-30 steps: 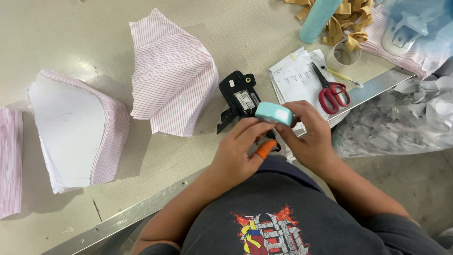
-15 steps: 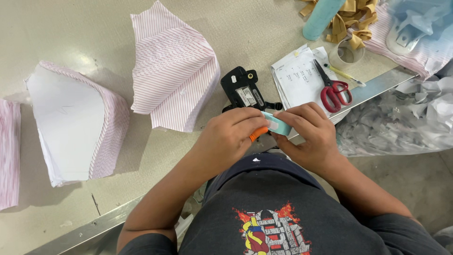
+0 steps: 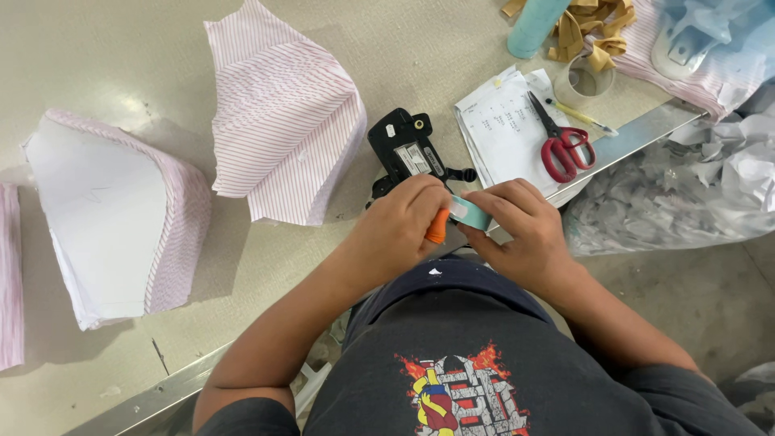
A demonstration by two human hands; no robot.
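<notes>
Both hands meet at the near edge of the counter [image 3: 387,48], right in front of the person's chest. Left hand [image 3: 400,230] w/ fingers curled together over a small orange-tipped tool [image 3: 437,228]; only the orange end pokes out below the knuckles, rest hidden in the fist. Right hand [image 3: 521,230] pinches a small teal piece [image 3: 468,213] btw thumb and forefingers, fingers clamped on its right end. Teal piece sits btw the two hands, touching both, its left end tucked under the left fingertips, just above the orange tip. Can't tell how teal piece and orange tool join.

Black handheld device [image 3: 408,149] lies flat on the counter just beyond the left knuckles, touching or nearly so. Striped pink fabric piece [image 3: 282,121] left of it, humped up. Further left, a stack of fabric w/ white backing [image 3: 113,218]. Right of the device: paper sheet [image 3: 504,129] w/ red-handled scissors [image 3: 561,141] on it, tape roll [image 3: 591,79] and teal bottle [image 3: 537,24] beyond. Clear plastic bags [image 3: 686,194] off the counter's right edge
</notes>
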